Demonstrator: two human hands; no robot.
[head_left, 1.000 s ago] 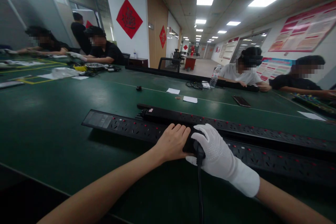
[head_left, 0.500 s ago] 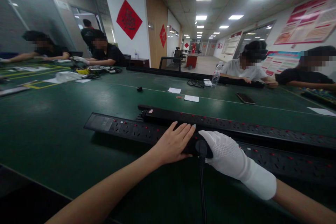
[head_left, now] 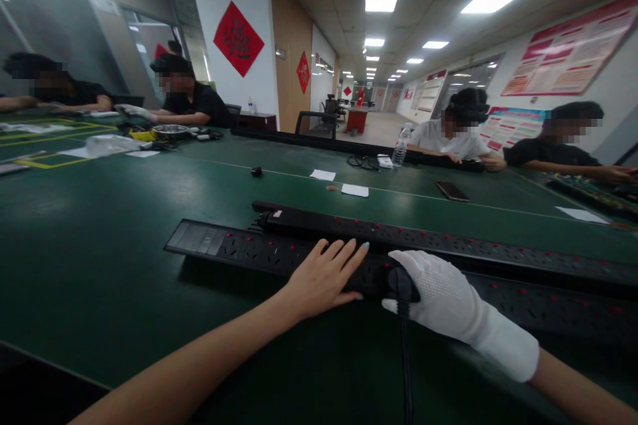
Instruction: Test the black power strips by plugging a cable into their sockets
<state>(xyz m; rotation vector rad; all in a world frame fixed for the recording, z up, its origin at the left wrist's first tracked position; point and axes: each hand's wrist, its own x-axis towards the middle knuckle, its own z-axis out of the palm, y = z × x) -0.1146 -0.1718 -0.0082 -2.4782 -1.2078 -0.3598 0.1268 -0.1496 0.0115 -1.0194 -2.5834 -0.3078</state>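
Two long black power strips lie side by side on the green table (head_left: 100, 239). My bare left hand (head_left: 321, 275) lies flat on the near power strip (head_left: 239, 247), fingers stretched out. Right beside it, my white-gloved right hand (head_left: 438, 292) is closed over a black plug (head_left: 400, 281) seated in the same strip. The plug's black cable (head_left: 406, 365) runs down toward me. The far power strip (head_left: 423, 242) with red switches lies just behind both hands.
Paper slips (head_left: 355, 190), a small black part (head_left: 256, 172), a phone (head_left: 451, 190) and a water bottle (head_left: 400, 151) lie farther back. Seated people work at the far left and far right of the table, with another strip (head_left: 349, 145) along the far edge.
My right hand and the plug have shifted a little to the right along the near strip. My left hand's fingers have stretched out flatter. The view has drifted slightly.
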